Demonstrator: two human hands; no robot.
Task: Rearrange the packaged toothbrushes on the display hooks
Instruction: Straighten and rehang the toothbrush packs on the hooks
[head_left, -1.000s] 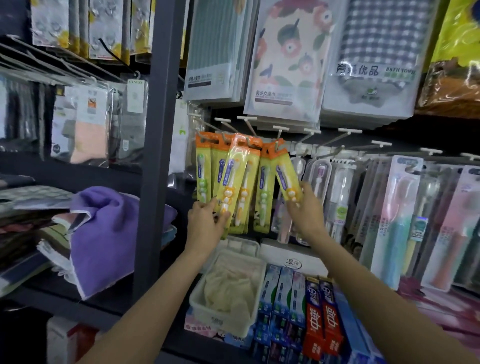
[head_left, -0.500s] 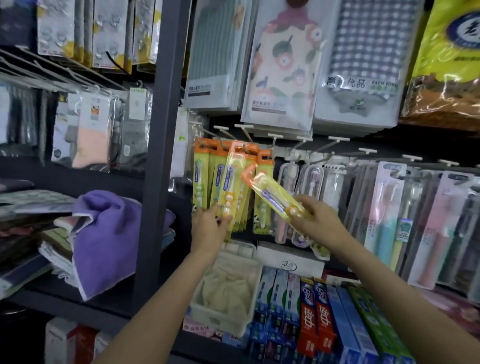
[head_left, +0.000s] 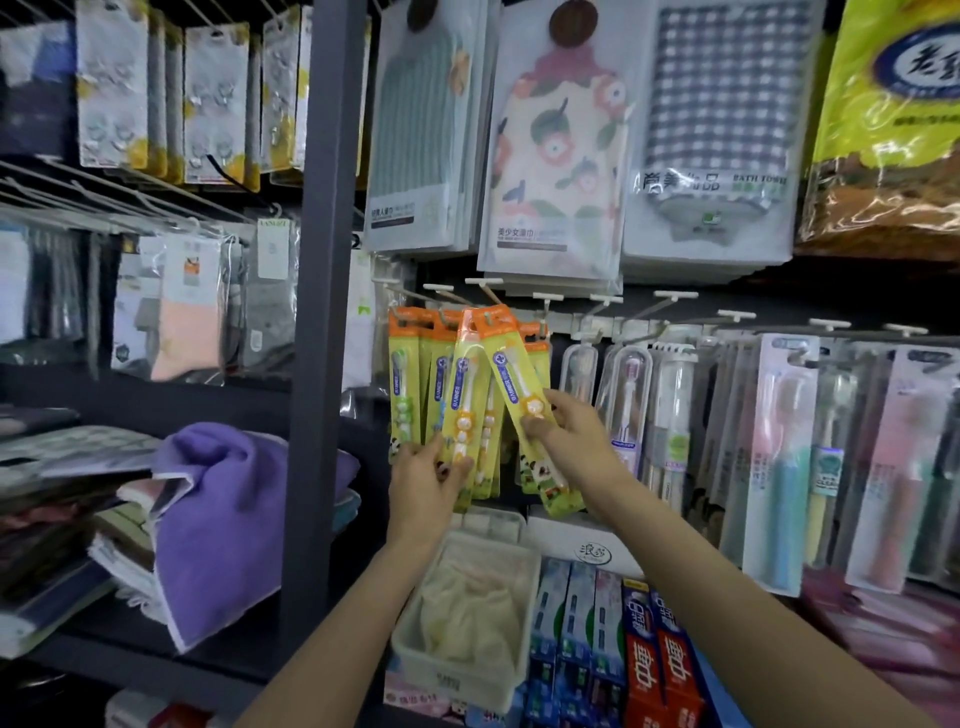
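toothbrush pack (head_left: 519, 384) pinched by raised right hand (head_left: 571, 441), tilted.

Light even, soft, from above and front; no hard shadows. Glare on plastic wrap of yellow bag (head_left: 883, 156) at top right and on clear towel packs (head_left: 556, 156). Dark zones under shelf (head_left: 78, 389) at left and in bottom left corner. Wide-angle lens bends grey post (head_left: 322, 312) and edges of frame. Centre fairly sharp, print on yellow toothbrush packs (head_left: 462, 395) partly readable. Left side soft, slightly smeared; sock packs (head_left: 182, 306) blurred. Far right pink packs (head_left: 893, 467) also unsharp.
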